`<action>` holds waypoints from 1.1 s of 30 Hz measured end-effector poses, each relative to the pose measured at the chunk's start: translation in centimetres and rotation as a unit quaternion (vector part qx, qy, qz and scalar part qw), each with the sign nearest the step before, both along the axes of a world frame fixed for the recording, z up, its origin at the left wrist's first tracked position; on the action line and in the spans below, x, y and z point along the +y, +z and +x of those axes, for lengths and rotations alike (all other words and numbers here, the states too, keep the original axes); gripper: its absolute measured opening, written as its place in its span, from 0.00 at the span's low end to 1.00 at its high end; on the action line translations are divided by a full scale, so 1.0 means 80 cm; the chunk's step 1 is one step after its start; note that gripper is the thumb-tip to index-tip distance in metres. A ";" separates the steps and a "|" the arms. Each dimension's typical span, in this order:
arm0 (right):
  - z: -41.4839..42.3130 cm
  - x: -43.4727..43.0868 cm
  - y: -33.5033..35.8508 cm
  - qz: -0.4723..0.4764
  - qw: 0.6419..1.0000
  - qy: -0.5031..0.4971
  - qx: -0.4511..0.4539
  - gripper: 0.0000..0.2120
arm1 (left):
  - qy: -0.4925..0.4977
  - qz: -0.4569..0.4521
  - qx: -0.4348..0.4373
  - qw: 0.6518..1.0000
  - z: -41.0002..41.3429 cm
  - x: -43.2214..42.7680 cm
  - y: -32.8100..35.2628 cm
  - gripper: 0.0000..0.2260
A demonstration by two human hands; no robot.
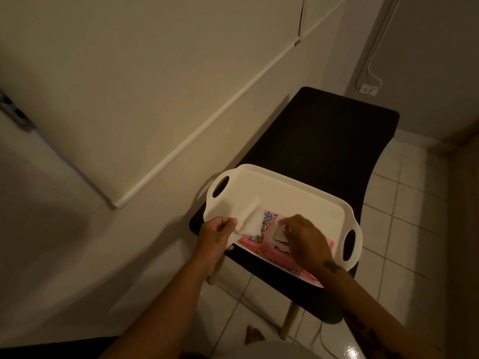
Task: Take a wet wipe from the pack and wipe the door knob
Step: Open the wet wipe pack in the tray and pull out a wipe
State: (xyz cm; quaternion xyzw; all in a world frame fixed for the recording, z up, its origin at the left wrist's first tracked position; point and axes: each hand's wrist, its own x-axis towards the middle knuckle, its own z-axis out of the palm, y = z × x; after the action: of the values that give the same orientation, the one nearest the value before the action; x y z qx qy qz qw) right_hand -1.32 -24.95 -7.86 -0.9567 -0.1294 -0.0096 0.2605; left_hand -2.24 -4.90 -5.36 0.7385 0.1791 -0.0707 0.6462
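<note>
A pink pack of wet wipes with cartoon prints lies in a white two-handled tray. My left hand pinches a white wet wipe, held just above the pack's left end. My right hand rests on the pack, its fingers on the small white flap over the opening. The door knob is not in view; only a dark metal fitting shows on the door edge at the far left.
The tray sits on a black chair with pale legs, standing against a cream wall with a cable duct. White floor tiles spread to the right. A wall socket with a cable is behind the chair. My bare foot is below.
</note>
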 end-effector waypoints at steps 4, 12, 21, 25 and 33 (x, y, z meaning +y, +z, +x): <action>-0.028 0.005 -0.035 -0.047 0.998 0.031 -0.025 0.14 | 0.015 -0.019 0.024 0.999 0.000 -0.004 -0.005 0.09; -0.053 0.004 -0.070 -0.087 0.995 0.037 -0.041 0.25 | 0.003 0.022 0.065 0.998 -0.010 -0.009 -0.031 0.06; -0.053 0.001 -0.082 -0.138 0.987 0.037 -0.079 0.22 | -0.023 0.030 0.079 0.996 -0.013 -0.009 -0.035 0.10; -0.054 0.003 -0.078 -0.173 0.982 0.045 -0.058 0.22 | -0.037 0.025 0.084 0.995 -0.015 -0.012 -0.033 0.09; -0.045 0.014 -0.025 0.112 0.990 -0.052 0.074 0.22 | -0.068 -0.001 0.042 0.997 -0.015 -0.013 -0.013 0.01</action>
State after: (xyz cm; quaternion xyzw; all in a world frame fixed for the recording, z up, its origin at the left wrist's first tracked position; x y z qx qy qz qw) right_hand -4.88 -23.86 -9.89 -0.9250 -0.0576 0.0328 0.3741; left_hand -3.44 -5.93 -6.39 0.7445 0.1550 -0.1456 0.6329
